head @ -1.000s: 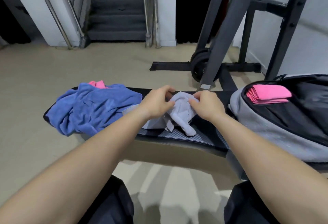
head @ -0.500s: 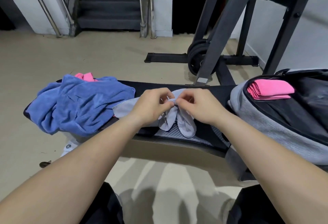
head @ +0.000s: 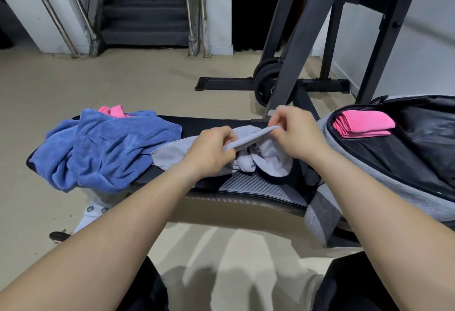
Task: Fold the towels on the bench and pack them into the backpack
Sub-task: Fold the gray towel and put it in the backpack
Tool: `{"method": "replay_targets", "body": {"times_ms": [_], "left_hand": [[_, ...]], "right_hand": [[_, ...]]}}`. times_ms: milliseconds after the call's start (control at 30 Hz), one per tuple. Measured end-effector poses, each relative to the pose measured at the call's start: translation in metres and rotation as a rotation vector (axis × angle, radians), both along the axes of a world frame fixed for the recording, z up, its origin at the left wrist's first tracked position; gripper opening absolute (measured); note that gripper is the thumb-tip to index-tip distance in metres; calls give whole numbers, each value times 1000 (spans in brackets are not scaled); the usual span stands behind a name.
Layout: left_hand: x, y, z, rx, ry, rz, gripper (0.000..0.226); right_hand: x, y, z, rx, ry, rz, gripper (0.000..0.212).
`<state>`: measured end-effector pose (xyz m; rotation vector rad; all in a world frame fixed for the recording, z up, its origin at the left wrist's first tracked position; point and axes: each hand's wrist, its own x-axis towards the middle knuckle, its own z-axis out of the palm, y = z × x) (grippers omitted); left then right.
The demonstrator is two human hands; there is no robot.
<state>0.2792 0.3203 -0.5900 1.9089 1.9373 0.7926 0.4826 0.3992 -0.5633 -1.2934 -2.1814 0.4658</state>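
Note:
A crumpled light grey towel (head: 268, 158) lies on the middle of the black bench (head: 211, 123). My left hand (head: 209, 153) pinches its near edge and my right hand (head: 295, 133) pinches the same edge further right, pulling a short strip taut between them just above the bench. To the left a blue towel (head: 108, 150) sits in a heap, with a pink towel (head: 112, 110) poking out behind it. On the right the grey and black backpack (head: 349, 153) lies open, a folded pink towel (head: 364, 123) inside at its top.
A dark steel rack (head: 302, 40) with weight plates (head: 267, 79) stands just behind the bench. A staircase with metal railings (head: 145, 8) is at the back. A grey backpack strap (head: 320, 214) hangs over the bench's front edge. Beige floor surrounds the bench.
My hands have moved apart along the grey towel's edge, the right one lifting up and to the right, so a stretch of the edge is now pulled straight.

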Motion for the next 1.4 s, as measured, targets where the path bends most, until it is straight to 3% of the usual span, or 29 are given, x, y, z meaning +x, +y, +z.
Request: {"method": "replay_targets", "body": {"times_ms": [167,267,433,533,633,733,833,900,1100,1233,1400], "left_hand": [[-16,1,3,20,207,81,6],[-36,-2,11,16,37,115,11],[-28,-7,15,49,-153,76,11],[-13,-2,9,23,-336,119,5],[-7,-3,6,-16,-431,19,32],[-4,-4,5,27,-367,-62,57],[-6,-1,10,94,-261,-42,18],[-14,1,17,144,-231,10,5],[-45,5,37,290,-311,205,8],[-51,6,59,298,-148,204,7],[-57,23,138,431,78,179,9]], "right_hand": [[20,15,5,31,-22,-261,18],[30,19,2,-8,-97,-319,17],[5,1,8,-170,-80,98,13],[-15,-10,9,-184,-10,218,10],[-24,-12,6,-197,88,233,4],[-29,-11,3,-245,172,245,13],[-32,-11,5,-254,230,283,14],[-31,-9,5,-244,250,266,11],[-30,-8,-2,-233,125,228,5],[-31,0,26,-124,182,103,14],[-33,14,123,99,213,16,19]]}}
